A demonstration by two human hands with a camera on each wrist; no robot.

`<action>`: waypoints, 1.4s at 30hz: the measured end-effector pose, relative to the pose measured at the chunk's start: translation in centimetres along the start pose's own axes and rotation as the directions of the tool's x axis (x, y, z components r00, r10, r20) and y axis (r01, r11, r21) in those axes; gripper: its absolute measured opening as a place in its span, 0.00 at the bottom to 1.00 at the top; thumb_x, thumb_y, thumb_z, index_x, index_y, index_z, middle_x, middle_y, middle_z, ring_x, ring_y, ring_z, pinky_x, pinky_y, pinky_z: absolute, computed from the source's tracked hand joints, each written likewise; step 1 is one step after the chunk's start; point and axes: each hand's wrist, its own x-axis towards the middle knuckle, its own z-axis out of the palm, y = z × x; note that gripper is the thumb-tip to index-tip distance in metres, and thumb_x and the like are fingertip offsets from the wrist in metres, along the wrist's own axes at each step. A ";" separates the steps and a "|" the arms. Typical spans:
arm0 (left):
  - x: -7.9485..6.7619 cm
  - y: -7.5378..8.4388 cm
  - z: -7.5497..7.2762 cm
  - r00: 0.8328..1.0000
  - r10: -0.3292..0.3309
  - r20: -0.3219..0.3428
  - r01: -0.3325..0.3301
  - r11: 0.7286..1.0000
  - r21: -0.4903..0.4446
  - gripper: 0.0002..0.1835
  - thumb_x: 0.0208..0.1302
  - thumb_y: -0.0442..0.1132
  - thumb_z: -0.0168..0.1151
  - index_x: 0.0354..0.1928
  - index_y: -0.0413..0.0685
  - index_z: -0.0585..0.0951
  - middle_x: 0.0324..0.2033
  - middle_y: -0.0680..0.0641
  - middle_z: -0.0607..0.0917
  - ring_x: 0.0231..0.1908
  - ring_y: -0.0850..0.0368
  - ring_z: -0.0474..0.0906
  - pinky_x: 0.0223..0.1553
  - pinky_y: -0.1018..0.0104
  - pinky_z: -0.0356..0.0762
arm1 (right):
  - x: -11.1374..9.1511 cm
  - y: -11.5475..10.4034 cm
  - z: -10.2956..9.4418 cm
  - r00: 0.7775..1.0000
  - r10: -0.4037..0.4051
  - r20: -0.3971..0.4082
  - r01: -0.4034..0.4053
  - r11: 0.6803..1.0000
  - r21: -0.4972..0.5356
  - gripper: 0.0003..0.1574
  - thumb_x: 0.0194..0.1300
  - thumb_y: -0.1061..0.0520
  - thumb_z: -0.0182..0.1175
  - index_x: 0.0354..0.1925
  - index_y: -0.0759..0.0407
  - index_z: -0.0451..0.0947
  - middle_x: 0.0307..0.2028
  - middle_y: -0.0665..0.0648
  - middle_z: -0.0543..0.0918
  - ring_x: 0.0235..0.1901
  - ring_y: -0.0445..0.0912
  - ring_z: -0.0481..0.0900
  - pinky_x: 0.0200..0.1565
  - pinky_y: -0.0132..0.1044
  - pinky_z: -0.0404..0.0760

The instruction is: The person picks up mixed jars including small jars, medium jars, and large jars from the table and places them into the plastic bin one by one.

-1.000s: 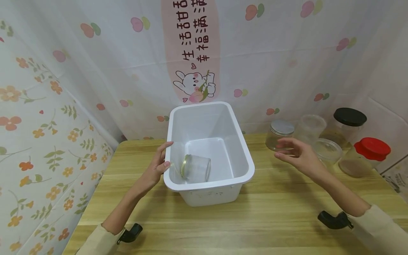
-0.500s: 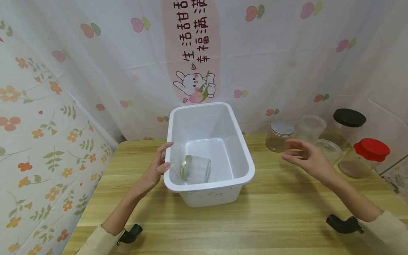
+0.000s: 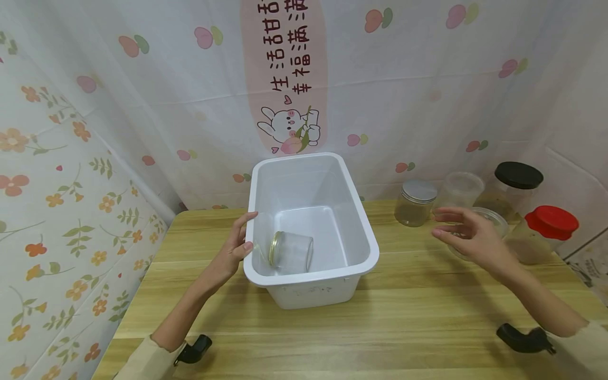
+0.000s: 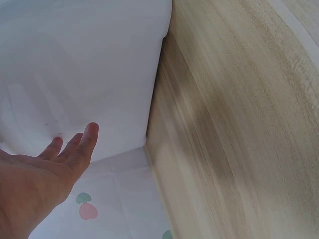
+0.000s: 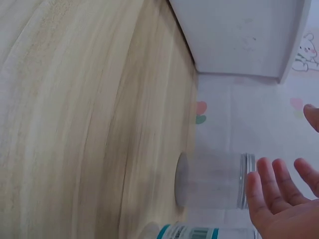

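Observation:
A white plastic basin (image 3: 360,211) stands mid-table, and a clear jar with a gold lid (image 3: 294,253) lies on its side inside it. My left hand (image 3: 231,250) holds the basin's left rim, thumb and forefinger over the edge; in the left wrist view the other fingers (image 4: 88,139) lie along the outer wall. My right hand (image 3: 477,243) is in the air over the right side of the table, fingers relaxed and holding nothing. It partly hides a clear tub with a see-through lid (image 3: 496,221). Left of it stands a clear jar with a silver lid (image 3: 412,212).
Behind the right hand stand a cloudy clear container (image 3: 458,190) and a tall jar with a black lid (image 3: 519,175). A jar with a red lid (image 3: 551,221) is farther right. A labelled container (image 5: 194,232) shows low in the right wrist view. A printed curtain (image 3: 380,105) hangs behind.
My right hand has moved to the right, away from the silver-lidded jar and in front of the clear tub. The left hand and the basin have stayed put.

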 end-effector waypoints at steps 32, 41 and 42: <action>-0.1 0.2 0.1 1.000 -0.026 -0.004 0.026 1.000 0.016 0.32 0.76 0.46 0.45 0.77 0.56 0.49 0.63 0.28 0.66 0.55 0.33 0.69 0.50 0.57 0.76 | -2.2 1.9 -4.3 0.932 0.084 -0.352 -0.108 0.993 -0.051 0.37 0.63 0.61 0.72 0.67 0.51 0.70 0.54 0.43 0.75 0.49 0.36 0.75 0.44 0.16 0.70; -0.1 0.3 0.1 1.000 -0.027 -0.008 0.027 0.999 0.017 0.32 0.76 0.46 0.46 0.77 0.56 0.50 0.63 0.28 0.66 0.56 0.33 0.68 0.50 0.57 0.76 | -2.6 2.4 -4.6 0.924 0.132 -0.358 -0.182 0.977 -0.108 0.49 0.64 0.54 0.72 0.76 0.52 0.60 0.68 0.54 0.69 0.66 0.41 0.66 0.52 0.15 0.62; -0.1 0.3 0.1 1.000 -0.027 -0.008 0.027 1.000 0.016 0.32 0.76 0.45 0.46 0.77 0.56 0.50 0.63 0.28 0.66 0.55 0.33 0.68 0.50 0.57 0.76 | -2.7 2.5 -4.6 0.926 0.141 -0.351 -0.191 0.975 -0.113 0.50 0.64 0.53 0.72 0.77 0.52 0.59 0.71 0.57 0.67 0.68 0.43 0.64 0.54 0.16 0.61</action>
